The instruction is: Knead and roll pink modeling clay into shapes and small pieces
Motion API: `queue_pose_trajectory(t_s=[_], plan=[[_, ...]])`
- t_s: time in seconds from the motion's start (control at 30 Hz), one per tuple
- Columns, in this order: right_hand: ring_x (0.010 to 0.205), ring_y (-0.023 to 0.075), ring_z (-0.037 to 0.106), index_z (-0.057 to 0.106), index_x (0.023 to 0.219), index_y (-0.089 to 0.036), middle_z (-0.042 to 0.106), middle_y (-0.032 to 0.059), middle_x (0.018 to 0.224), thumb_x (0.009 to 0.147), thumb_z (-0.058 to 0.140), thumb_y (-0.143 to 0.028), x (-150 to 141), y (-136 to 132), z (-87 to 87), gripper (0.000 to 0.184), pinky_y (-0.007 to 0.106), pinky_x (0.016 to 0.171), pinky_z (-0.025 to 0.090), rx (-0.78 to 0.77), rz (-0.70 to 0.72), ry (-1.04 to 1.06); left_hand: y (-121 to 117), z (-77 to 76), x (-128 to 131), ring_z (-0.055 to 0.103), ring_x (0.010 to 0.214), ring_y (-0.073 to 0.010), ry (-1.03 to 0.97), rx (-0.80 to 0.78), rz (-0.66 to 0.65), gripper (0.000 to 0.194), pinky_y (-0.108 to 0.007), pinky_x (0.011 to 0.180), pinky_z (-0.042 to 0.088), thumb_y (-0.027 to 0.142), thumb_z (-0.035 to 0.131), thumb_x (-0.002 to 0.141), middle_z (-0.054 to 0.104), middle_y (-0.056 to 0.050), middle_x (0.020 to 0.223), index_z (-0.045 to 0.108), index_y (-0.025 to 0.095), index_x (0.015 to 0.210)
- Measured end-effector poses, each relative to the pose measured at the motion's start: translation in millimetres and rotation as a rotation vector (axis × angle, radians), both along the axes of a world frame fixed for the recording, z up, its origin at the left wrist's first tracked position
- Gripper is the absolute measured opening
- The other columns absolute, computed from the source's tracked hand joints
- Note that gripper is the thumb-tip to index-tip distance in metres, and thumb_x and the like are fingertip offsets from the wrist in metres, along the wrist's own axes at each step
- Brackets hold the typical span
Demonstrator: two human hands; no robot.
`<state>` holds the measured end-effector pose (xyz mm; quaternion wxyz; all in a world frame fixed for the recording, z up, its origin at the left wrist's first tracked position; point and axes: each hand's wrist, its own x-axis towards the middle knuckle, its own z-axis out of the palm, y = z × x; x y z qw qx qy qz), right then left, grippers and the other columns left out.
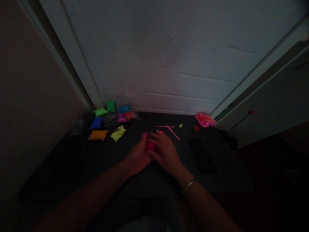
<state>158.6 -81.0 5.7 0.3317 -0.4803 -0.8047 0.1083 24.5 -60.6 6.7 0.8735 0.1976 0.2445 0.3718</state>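
Observation:
Close together over the middle of the dark table are my left hand (pixel 137 158) and my right hand (pixel 167 154). Between them sits a round, deep-pink clay ball (pixel 150 146), gripped by the curled fingers of both. Another deep-pink lump (pixel 145 135) shows at my left fingertips; whether it is joined to the ball I cannot tell. Just beyond my right fingers lies a small pink piece with a pale centre (pixel 161 132), partly covered by them. Two pink modelling tools, a thin one (pixel 164 126) and a broader one (pixel 173 132), lie behind my right hand.
Several coloured clay packets lie at the back left, among them orange (pixel 98 135), yellow (pixel 118 133) and blue (pixel 97 122). On the right are a dark flat slab (pixel 202 156), a reddish lump (pixel 195 128) and a pink ruffled object (pixel 205 120). A white panel (pixel 145 64) stands behind.

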Motion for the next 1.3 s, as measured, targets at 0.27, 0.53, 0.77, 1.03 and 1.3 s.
queue_pose_trajectory(t_s=[0.27, 0.53, 0.77, 1.03, 1.3], plan=[[0.123, 0.0211, 0.038, 0.053, 0.116, -0.025, 0.045, 0.0080, 0.131, 0.075, 0.060, -0.029, 6.0, 2.3, -6.3, 0.042, 0.042, 0.099, 0.033, -0.110, 0.033, 0.281, 1.5, -10.0, -7.1, 0.062, 0.072, -0.0148, 0.038, 0.122, -0.059, 0.017, -0.029, 0.074, 0.046, 0.024, 0.054, 0.081, 0.067, -0.009, 0.080, 0.064, 0.011, 0.082], [0.125, 0.0217, 0.035, 0.052, 0.116, -0.026, 0.046, 0.0070, 0.130, 0.073, 0.063, -0.031, 4.6, 2.4, -6.2, 0.044, 0.045, 0.101, 0.031, -0.066, 0.026, 0.290, 2.3, -9.6, -7.9, 0.063, 0.078, -0.0187, 0.049, 0.150, -0.074, 0.021, -0.033, 0.077, 0.046, 0.028, 0.056, 0.079, 0.068, -0.012, 0.085, 0.064, 0.010, 0.087], [0.125, 0.0207, 0.035, 0.054, 0.113, -0.024, 0.047, 0.0072, 0.129, 0.073, 0.063, -0.031, 6.0, 1.7, -6.7, 0.041, 0.043, 0.102, 0.029, -0.052, 0.032, 0.301, 3.5, -7.6, -8.1, 0.063, 0.070, -0.0148, 0.092, 0.163, -0.063, 0.013, -0.029, 0.072, 0.048, 0.020, 0.061, 0.075, 0.068, -0.009, 0.080, 0.066, 0.010, 0.082], [0.123, 0.0198, 0.037, 0.054, 0.112, -0.025, 0.048, 0.0064, 0.127, 0.074, 0.062, -0.030, 6.7, 0.9, -4.6, 0.039, 0.042, 0.102, 0.030, -0.062, 0.006, 0.374, 3.9, -9.4, -9.7, 0.063, 0.078, -0.0175, 0.035, 0.149, -0.070, 0.018, -0.035, 0.077, 0.048, 0.024, 0.055, 0.080, 0.068, -0.010, 0.085, 0.065, 0.011, 0.087], [0.125, 0.0218, 0.035, 0.049, 0.119, -0.029, 0.043, 0.0055, 0.133, 0.075, 0.062, -0.030, 8.0, 0.4, -6.3, 0.047, 0.044, 0.102, 0.029, -0.026, 0.059, 0.360, 4.6, -13.0, -9.7, 0.063, 0.078, -0.0140, -0.029, 0.143, -0.036, 0.020, -0.026, 0.073, 0.049, 0.021, 0.067, 0.070, 0.068, -0.004, 0.083, 0.064, 0.013, 0.087]])
